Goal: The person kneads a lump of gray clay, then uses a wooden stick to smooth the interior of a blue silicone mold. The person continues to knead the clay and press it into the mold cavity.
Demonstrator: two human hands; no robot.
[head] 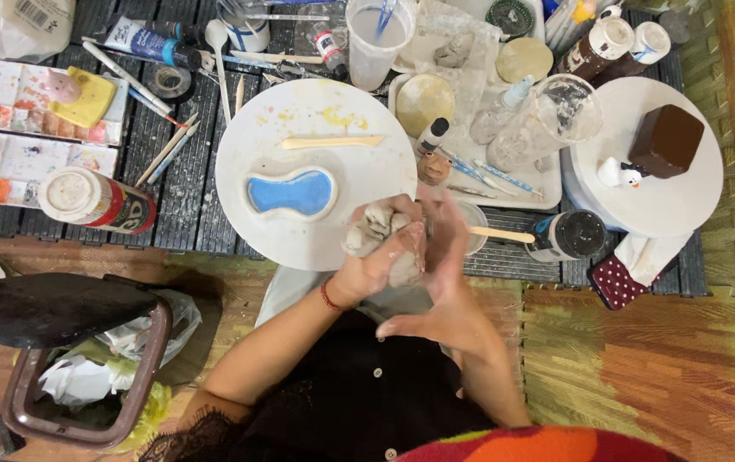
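A lump of grey clay [373,229] is squeezed between my two hands over the near edge of a round white board [316,120]. My left hand [380,261] is closed around the lump from below, a red bracelet on its wrist. Pressed against the clay's right side is my right hand [443,274], its fingers stretched out flat. On the board lie a blue kidney-shaped clay dish [291,192] and a flat wooden modelling stick [331,142].
A low dark slatted table [181,180] carries paint palettes [34,128], a paint bottle lying on its side [98,201], brushes, jars and a white turntable [684,201] with a brown block [665,139]. An open brown waste bin [85,376] stands at the lower left.
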